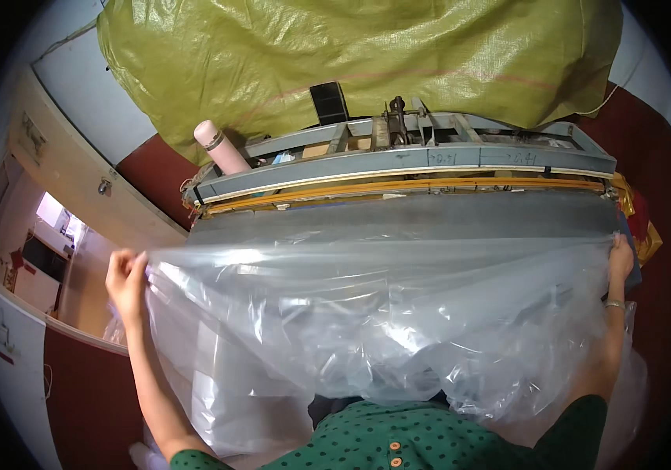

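A wide sheet of clear plastic film (382, 313) is stretched between my two hands, its far edge pulled nearly straight. My left hand (126, 274) pinches the film's left corner, out past the left end of the machine. At the opposite end, my right hand (620, 258) grips the right corner near the machine's right side. Loose, wrinkled film hangs down toward my body. Beyond the film's edge lies a flat grey work surface (398, 215), partly seen through the plastic. Whether the film is one layer or more, I cannot tell.
Behind the surface runs a long grey metal bar (398, 166) with orange strips (414, 186) below it. A pink bottle (222, 146) leans at its left end, and a dark phone (329, 103) stands behind. A yellow-green woven cover (367, 55) hangs at the back. An open door (100, 157) is left.
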The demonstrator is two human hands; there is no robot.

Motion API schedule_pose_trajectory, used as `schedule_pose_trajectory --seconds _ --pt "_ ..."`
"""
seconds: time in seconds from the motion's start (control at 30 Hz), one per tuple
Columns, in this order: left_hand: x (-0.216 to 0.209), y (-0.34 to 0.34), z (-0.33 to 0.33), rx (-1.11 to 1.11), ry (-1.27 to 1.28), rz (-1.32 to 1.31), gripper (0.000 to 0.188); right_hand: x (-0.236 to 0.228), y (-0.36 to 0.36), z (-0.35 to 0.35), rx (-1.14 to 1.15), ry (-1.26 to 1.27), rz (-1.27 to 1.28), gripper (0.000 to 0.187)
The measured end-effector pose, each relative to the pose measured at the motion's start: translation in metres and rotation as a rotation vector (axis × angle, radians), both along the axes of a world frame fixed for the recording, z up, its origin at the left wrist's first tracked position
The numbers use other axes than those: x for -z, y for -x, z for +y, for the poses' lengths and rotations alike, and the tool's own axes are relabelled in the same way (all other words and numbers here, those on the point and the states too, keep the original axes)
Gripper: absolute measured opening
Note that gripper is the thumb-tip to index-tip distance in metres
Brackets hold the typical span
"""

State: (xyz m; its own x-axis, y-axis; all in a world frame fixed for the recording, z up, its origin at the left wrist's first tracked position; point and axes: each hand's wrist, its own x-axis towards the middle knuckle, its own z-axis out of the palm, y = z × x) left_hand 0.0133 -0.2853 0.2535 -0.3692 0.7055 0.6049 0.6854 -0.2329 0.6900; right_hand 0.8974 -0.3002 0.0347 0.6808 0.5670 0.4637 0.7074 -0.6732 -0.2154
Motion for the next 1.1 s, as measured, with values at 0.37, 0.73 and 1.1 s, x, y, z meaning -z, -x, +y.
schedule_pose_trajectory --seconds 0.37,0.73,1.1 --pt "0.157 -0.122 0.041 0.788 0.515 0.846 0.062 0.015 -0.017 0.0 -0.006 -0.079 -0.013 0.035" --pt "0.163 -0.123 0.107 0.544 0.46 0.613 0.011 0.02 -0.034 -0.005 -0.009 -0.078 0.016 0.036" --pt "0.189 -0.146 0.133 0.263 0.272 0.511 0.009 0.019 -0.071 -0.04 -0.359 -0.769 0.752 0.023"
